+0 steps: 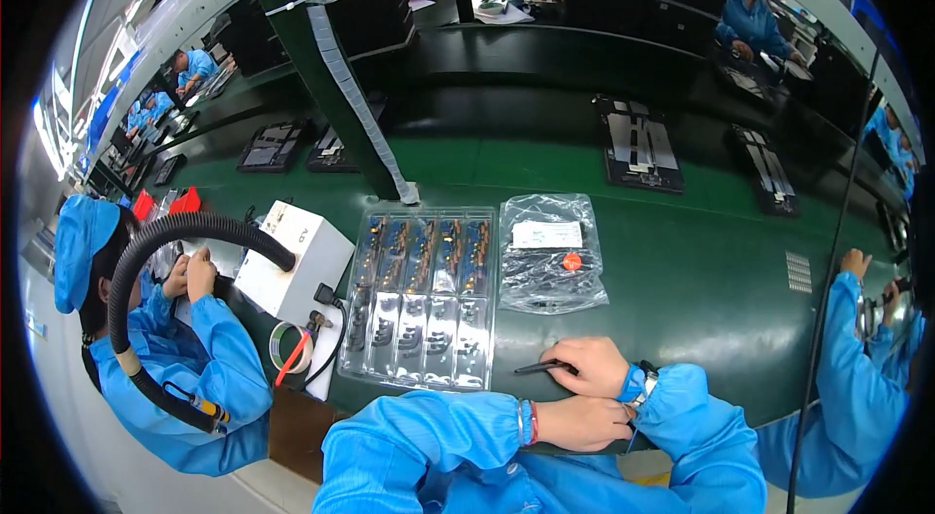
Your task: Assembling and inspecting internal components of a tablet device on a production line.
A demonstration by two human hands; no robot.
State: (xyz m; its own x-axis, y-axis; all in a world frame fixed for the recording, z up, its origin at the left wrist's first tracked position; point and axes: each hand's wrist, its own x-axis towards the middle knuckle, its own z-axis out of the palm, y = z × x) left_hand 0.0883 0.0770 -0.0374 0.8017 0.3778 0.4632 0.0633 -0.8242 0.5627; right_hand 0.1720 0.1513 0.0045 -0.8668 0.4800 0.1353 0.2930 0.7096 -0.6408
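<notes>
Black tweezers [538, 368] are held in my right hand [590, 366], its fingers closed around them just above the green table and the tips pointing left. A wrist strap [640, 385] with a metal clasp circles my right wrist. My left hand [581, 424] crosses over to that wrist, its fingers closed at the strap's edge and partly hidden there. Left of my hands lies a clear plastic tray [495, 319] with small circuit boards in its upper slots and dark small parts in the lower ones. Beyond my right hand is a clear bag [552, 285] bearing a white label and an orange sticker.
A white box [297, 256] with a black hose stands left, near a tape roll [290, 348] and a black cable. A green post [336, 76] rises behind the tray. Dark fixtures [638, 144] lie farther back. Co-workers sit at both sides and across.
</notes>
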